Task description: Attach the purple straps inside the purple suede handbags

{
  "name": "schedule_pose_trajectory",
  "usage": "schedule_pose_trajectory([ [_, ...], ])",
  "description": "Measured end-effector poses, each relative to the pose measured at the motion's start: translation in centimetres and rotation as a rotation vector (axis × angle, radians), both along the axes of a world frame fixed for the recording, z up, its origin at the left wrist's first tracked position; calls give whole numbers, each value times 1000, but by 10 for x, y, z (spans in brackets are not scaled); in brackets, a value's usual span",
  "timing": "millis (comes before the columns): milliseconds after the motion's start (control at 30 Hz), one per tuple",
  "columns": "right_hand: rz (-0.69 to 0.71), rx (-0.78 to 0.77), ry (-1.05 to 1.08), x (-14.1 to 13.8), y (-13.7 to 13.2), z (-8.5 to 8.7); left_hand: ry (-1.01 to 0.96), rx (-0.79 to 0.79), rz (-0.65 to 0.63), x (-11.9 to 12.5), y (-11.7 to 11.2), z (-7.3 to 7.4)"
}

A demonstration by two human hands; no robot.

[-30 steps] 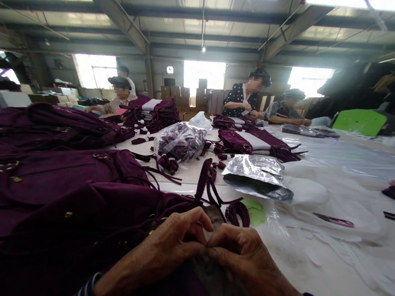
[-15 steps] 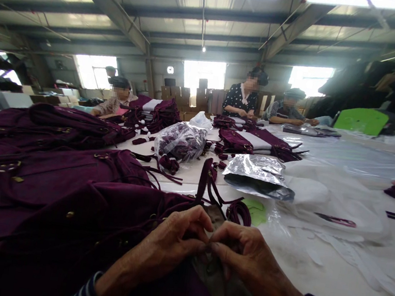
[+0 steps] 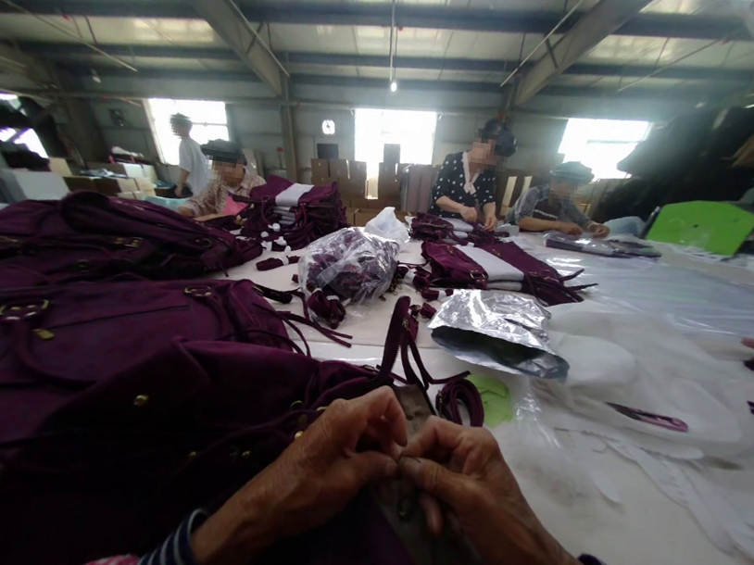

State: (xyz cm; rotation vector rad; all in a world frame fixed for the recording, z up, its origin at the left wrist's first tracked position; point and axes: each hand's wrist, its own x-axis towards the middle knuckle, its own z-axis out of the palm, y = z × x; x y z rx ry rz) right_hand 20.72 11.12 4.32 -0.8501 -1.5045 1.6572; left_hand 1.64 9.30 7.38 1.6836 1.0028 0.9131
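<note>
My left hand (image 3: 335,454) and my right hand (image 3: 472,478) meet fingertip to fingertip at the bottom middle. Each is closed in a pinch; whatever lies between the fingers is too small to make out. Beneath them is the grey-brown lining (image 3: 430,547) of a purple bag (image 3: 215,381), its body spread to the left with brass-coloured fittings. A zipped purple flap (image 3: 397,337) stands up just beyond my fingers. Beside it sits a coiled purple strap (image 3: 462,401), close to a light green piece (image 3: 492,402).
More purple bags (image 3: 85,307) are heaped at left. Farther back are a clear plastic bag of straps (image 3: 348,264), a silver foil pouch (image 3: 498,323) and folded purple bags (image 3: 484,265). Thread snips (image 3: 652,419) lie on white sheeting at right. Several people are across the table.
My hands stay pinched together in nearly the same place. The view has shifted slightly. At the back left, a person in white shows more fully.
</note>
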Motion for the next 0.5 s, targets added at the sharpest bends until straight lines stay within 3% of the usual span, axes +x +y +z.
schedule_pose_trajectory([
  [167,-31,36,-26,-4,-1,-6,114,63,27,0,-1,-5],
  [267,-11,132,-132,2,4,1,275,164,50,1,1,-7],
  [433,-88,730,-509,42,33,26,379,319,87,0,1,1],
  [500,7,822,-633,62,48,30,422,326,57,0,-10,11],
])
